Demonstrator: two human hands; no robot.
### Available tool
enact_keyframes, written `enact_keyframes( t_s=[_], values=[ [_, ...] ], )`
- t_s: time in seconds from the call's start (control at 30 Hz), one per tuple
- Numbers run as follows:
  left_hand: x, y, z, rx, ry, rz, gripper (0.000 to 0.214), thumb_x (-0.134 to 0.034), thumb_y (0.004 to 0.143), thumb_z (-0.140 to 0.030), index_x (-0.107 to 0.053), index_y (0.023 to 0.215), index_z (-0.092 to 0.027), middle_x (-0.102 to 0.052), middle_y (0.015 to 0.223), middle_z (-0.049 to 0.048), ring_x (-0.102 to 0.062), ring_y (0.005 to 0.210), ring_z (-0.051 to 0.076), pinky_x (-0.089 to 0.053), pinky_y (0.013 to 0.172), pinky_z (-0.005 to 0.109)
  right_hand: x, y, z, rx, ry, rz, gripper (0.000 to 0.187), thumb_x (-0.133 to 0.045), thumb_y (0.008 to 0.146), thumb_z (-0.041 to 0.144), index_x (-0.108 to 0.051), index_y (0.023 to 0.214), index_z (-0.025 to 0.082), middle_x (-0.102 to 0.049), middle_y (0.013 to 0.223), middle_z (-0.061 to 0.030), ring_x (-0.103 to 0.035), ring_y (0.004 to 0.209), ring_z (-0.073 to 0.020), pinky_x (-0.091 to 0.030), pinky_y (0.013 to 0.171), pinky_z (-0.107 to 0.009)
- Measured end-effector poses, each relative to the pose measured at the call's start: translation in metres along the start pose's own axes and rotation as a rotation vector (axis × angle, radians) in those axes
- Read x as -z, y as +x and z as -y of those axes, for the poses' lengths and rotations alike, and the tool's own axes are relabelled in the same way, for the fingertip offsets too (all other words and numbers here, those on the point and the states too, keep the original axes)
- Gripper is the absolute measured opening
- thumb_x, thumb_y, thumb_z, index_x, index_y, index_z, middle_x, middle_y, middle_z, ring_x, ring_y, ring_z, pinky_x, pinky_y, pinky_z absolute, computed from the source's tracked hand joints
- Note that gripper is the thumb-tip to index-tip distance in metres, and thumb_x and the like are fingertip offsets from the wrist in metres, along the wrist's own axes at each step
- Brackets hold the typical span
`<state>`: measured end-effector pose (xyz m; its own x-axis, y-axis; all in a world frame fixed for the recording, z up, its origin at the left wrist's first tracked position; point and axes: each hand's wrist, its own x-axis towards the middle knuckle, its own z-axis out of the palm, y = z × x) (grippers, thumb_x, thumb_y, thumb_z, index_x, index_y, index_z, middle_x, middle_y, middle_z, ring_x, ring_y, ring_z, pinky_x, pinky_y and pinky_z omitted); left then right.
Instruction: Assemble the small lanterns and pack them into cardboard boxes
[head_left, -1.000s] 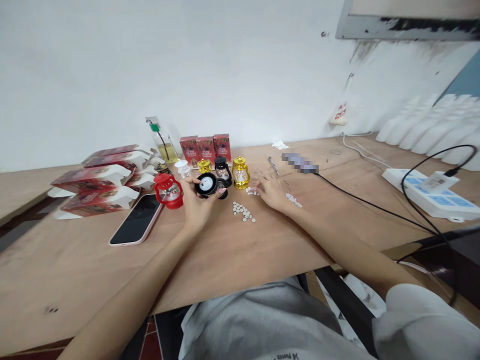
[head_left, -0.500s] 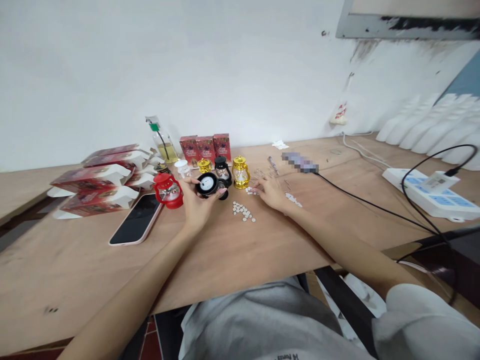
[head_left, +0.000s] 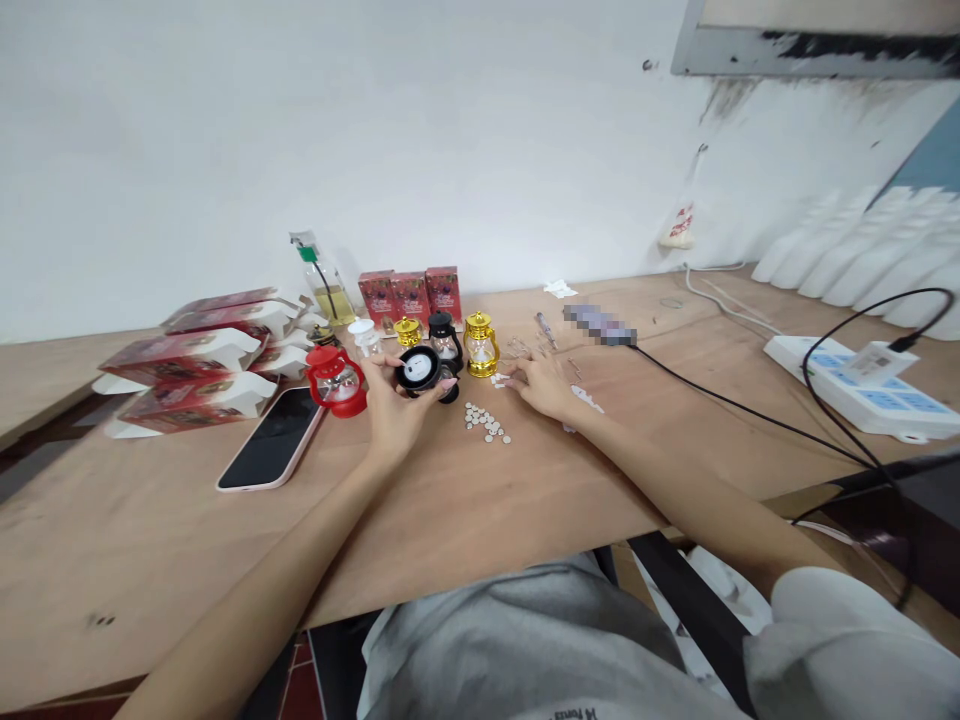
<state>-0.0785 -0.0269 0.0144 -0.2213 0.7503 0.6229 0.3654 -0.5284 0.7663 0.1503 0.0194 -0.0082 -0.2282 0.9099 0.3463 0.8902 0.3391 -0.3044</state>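
My left hand (head_left: 396, 405) is closed around a small black lantern (head_left: 418, 369), held on its side so that its round base with a white disc inside faces me. My right hand (head_left: 541, 385) rests low over the table, its fingertips bunched at some small white pieces (head_left: 498, 381); whether one is pinched I cannot tell. Between the hands lies a loose group of button cells (head_left: 486, 420). Just behind stand a gold lantern (head_left: 481, 345) and another black lantern (head_left: 445, 340). A red lantern (head_left: 336, 382) stands left of my left hand.
A phone (head_left: 271, 440) lies at left, beside stacked open red boxes (head_left: 187, 365). Upright red boxes (head_left: 410, 297) and a pump bottle (head_left: 328, 290) stand near the wall. A screwdriver (head_left: 546, 328) lies behind my right hand. A power strip (head_left: 862, 390) with cables is at right.
The black lantern in my left hand has shifted and turned slightly to the right. My right hand stays almost where it was, at the white pieces.
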Motion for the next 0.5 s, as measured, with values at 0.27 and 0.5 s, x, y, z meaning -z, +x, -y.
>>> enact_keyframes(
  t_s=[0.27, 0.5],
  values=[
    [-0.001, -0.001, 0.000, 0.007, 0.002, 0.019, 0.069, -0.084, 0.053, -0.044, -0.031, 0.093, -0.023, -0.052, 0.088, -0.0003, -0.061, 0.080, 0.016, -0.046, 0.059, 0.024, 0.011, 0.003, -0.002, -0.087, 0.019, 0.025, 0.012, -0.059, 0.081, 0.021, -0.071, 0.085, 0.021, -0.067, 0.101, -0.0084, -0.057, 0.101, -0.0271, -0.043, 0.086, -0.040],
    [-0.001, -0.001, 0.000, 0.016, 0.015, 0.018, 0.070, -0.085, 0.052, -0.044, -0.032, 0.094, -0.023, -0.054, 0.088, -0.0001, -0.061, 0.079, 0.017, -0.045, 0.058, 0.024, 0.011, 0.005, -0.011, -0.093, 0.080, -0.028, 0.017, -0.057, 0.079, 0.015, -0.072, 0.086, 0.020, -0.070, 0.095, -0.0071, -0.060, 0.095, -0.0245, -0.044, 0.083, -0.035]
  ],
)
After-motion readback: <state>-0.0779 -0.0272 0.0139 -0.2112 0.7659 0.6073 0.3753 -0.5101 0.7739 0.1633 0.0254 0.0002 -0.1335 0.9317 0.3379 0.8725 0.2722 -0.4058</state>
